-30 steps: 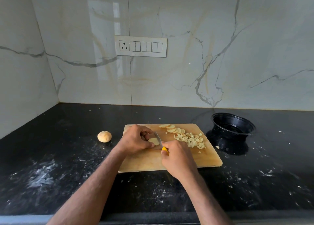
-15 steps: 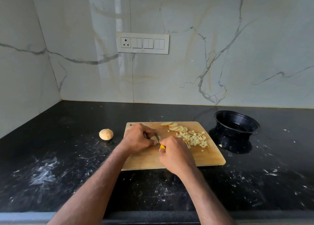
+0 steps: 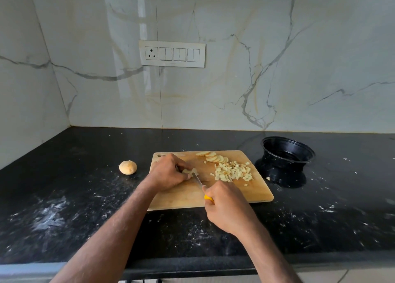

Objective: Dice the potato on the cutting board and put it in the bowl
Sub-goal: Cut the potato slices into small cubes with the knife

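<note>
My left hand [image 3: 168, 172] pins pale potato slices [image 3: 189, 171]; my right hand [image 3: 224, 201] grips the yellow-handled knife [image 3: 201, 183], whose blade could slip and nick my fingertips.

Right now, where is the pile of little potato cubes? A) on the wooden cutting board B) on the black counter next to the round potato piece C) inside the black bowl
A: the pile of small pale potato cubes lies on the rectangular wooden cutting board, while the round black plastic bowl beside it holds no potato that can be seen.
</note>
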Tool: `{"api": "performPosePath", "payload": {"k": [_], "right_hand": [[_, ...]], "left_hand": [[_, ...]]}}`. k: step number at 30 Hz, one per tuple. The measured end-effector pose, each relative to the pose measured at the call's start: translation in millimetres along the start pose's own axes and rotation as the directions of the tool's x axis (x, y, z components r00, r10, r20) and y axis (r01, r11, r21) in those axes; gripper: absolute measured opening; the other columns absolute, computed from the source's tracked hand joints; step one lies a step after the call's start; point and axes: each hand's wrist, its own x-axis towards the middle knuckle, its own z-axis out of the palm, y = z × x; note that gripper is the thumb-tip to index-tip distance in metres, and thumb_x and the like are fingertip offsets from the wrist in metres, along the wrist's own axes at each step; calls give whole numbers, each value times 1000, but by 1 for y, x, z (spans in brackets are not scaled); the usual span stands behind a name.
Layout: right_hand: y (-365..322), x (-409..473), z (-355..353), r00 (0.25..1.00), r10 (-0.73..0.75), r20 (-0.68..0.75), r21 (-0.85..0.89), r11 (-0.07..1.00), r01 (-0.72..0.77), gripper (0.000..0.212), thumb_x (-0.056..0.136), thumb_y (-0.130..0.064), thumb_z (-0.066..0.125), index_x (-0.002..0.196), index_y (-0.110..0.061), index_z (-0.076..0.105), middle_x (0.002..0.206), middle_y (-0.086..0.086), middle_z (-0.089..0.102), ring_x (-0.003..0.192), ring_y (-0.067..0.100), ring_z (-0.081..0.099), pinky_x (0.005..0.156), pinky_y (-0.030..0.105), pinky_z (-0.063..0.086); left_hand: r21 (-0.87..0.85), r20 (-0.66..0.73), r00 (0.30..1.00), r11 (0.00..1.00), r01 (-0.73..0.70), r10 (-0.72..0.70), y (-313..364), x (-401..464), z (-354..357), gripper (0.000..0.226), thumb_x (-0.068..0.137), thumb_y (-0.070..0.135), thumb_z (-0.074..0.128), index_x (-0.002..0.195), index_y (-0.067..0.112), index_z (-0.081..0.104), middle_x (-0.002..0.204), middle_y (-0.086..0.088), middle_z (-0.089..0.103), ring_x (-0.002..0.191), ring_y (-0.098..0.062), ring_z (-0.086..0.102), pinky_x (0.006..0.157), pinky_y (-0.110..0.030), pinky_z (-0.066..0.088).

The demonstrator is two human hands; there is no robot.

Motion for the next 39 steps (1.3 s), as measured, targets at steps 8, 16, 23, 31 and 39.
{"api": "performPosePath", "payload": {"k": [8,16,23,31,39], "right_hand": [[12,8,-10,988,93,-123,167,983,-71,27,91,-15,65,115,-9,73,102,-2,76,43,4,51,38,21,41],[-9,35,25,978,120,-170,132,986,-98,36,95,-26,63,130,-21,68,105,-6,74,69,5,57,48,8,32],[-17,40,26,983,97,-158,69,994,-87,29,93,-21,66,122,-19,72,105,-5,75,76,5,63,50,5,35],[-24,54,21,992,112,-51,-4,994,-112,25,91,-13,63,116,-14,68,105,2,69,79,18,58,64,29,53],[-23,47,21,994,100,-41,-11,995,-101,25,92,-15,64,117,-14,69,107,2,71,86,20,65,72,33,58]], "left_hand": [[-153,-46,999,988,-19,12,-5,-2,-4,33,69,20,92,98,29,79,77,-2,70,69,-8,58,72,-42,56],[-196,-63,998,980,-21,8,-6,-2,-8,25,63,16,94,82,19,77,78,-10,72,66,-9,58,68,-39,56],[-200,-57,998,980,3,-15,-5,-1,-7,40,63,13,95,99,18,79,78,2,72,73,-13,67,69,-26,58],[-158,-19,999,987,-36,34,-2,-2,-8,32,70,7,88,99,18,82,74,-5,69,64,-9,53,72,-44,55],[-203,-35,999,979,-14,7,-5,-2,-5,34,73,5,87,104,18,80,80,-13,70,68,-14,56,75,-47,56]]}}
